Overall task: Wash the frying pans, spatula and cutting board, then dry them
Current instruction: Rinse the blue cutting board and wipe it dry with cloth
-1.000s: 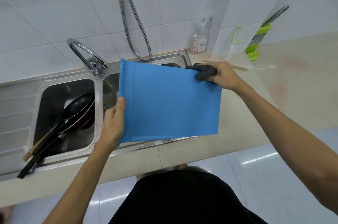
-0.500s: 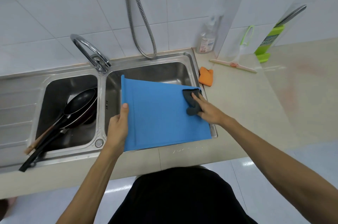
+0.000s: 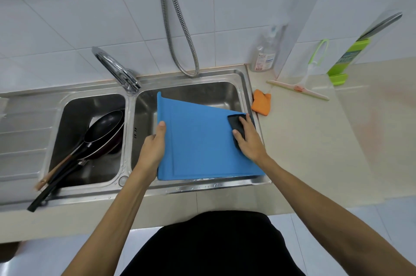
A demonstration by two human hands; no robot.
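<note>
A blue cutting board (image 3: 200, 142) lies tilted over the right sink basin (image 3: 202, 88). My left hand (image 3: 153, 149) grips its left edge. My right hand (image 3: 248, 140) presses a dark cloth (image 3: 236, 123) flat against the board's right side. Two black frying pans (image 3: 102, 128) are stacked in the left basin (image 3: 74, 106), their handles sticking out over the front left rim. A wooden handle (image 3: 48, 176), probably the spatula's, lies among the pan handles; its blade is hidden.
A curved tap (image 3: 117, 68) stands between the basins, a metal hose (image 3: 180, 34) hangs behind. On the counter to the right lie an orange cloth (image 3: 261, 104), a soap bottle (image 3: 264, 55), a squeegee (image 3: 297, 88) and a green holder (image 3: 346, 59).
The board came down from in front of me to rest over the right basin. My right hand with the dark cloth slid from the board's top right corner onto its right face.
</note>
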